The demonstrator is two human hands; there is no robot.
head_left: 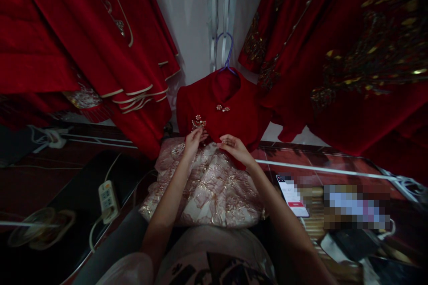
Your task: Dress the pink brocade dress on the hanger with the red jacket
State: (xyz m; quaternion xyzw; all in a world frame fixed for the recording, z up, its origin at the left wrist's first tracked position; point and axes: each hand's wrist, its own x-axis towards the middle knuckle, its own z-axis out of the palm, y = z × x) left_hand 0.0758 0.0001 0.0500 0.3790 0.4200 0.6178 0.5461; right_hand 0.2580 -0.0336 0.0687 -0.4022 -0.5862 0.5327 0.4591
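Observation:
A red garment (207, 98) with a small beaded clasp (223, 108) at its neck hangs on a purple hanger (228, 46) in front of me. My left hand (196, 139) has its fingers bent together at the lower edge of a beaded ornament with dangling strands (198, 122) on the garment's left side. To the right, my right hand (235, 148) pinches at the lower front of the red cloth; a tiny shiny spot shows by its fingertips. What either hand holds is too small to make out. Pink and gold brocade fabric (217, 196) lies across my lap under both forearms.
Red garments with trim (140, 53) and gold sequins (377, 44) hang at both sides. A power strip (109, 200) lies on a black surface at left. A phone (292, 198) rests on a slatted stool (317, 220) at right, beside a dark box (351, 244).

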